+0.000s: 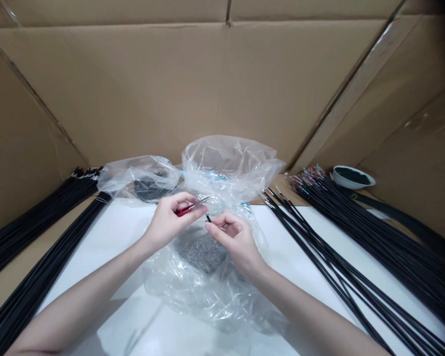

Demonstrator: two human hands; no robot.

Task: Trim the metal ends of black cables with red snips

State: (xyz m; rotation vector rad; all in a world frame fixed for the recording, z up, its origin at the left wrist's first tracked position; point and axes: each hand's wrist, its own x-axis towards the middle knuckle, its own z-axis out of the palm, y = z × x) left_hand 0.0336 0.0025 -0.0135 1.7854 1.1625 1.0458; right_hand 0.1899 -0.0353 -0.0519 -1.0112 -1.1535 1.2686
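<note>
Forearms [107, 277] are spanning the lower frame, left hand [168, 220] gripping a red-handled tool [184, 211], right hand [237, 240] pinching a black piece [208, 218], apparently for steadiness.

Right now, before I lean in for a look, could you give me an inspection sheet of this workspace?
Surface: white tabletop, partly covered by clear plastic.
Job's things: red-handled tool; short black piece; grey bits lying below the hands.
Clutter: crumpled clear bags at the back; white bowl with dark contents, back right.
Hands: left hand holds the tool; right hand pinches the black piece.
Cables: black bundles along both sides; colourful far ends on the thick right one.
Surroundings: cardboard walls behind and at both sides; other people, nothing seen.
</note>
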